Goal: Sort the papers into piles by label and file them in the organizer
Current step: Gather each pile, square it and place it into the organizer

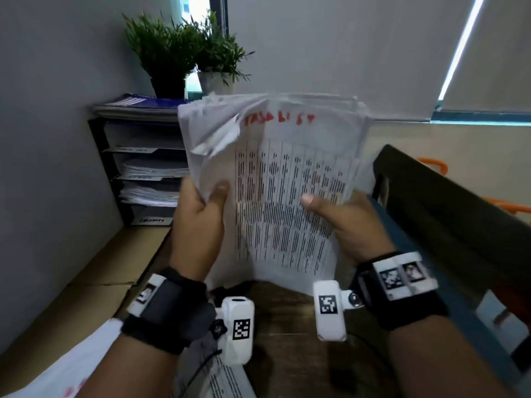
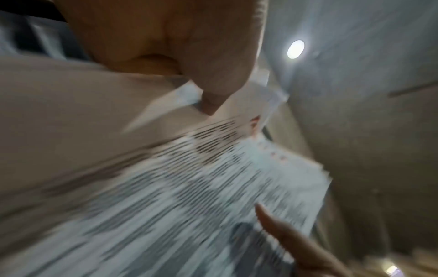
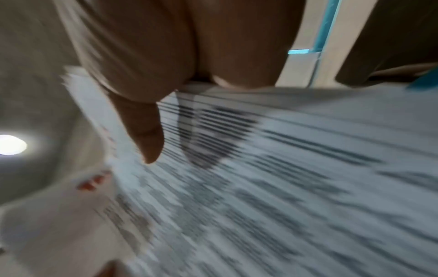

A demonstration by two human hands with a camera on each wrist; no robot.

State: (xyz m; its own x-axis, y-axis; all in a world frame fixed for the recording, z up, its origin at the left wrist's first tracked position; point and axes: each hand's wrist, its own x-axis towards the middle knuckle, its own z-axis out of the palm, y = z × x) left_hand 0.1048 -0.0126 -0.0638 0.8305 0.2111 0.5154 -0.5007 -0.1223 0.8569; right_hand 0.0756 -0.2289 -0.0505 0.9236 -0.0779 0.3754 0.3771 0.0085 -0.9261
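Observation:
A thick stack of printed papers [image 1: 287,173] stands upright in front of me, its front sheet carrying a red handwritten label along the top. My left hand [image 1: 201,208] grips the stack's left edge, thumb on the front, where a few sheets curl forward. My right hand [image 1: 339,214] holds the right side with the thumb pressed on the printed table. Both wrist views are blurred; the papers [image 2: 213,187] fill the left one under the thumb, and the papers [image 3: 284,178] fill the right one. The black organizer [image 1: 143,173] stands behind on the left, with labelled trays holding paper.
Two potted plants [image 1: 184,53] and blue booklets [image 1: 138,103] sit on the organizer's top. A dark chair back [image 1: 448,196] is close on the right. More printed sheets [image 1: 224,380] lie on the wooden desk [image 1: 287,326] below my wrists. Cardboard boxes [image 1: 94,271] line the left wall.

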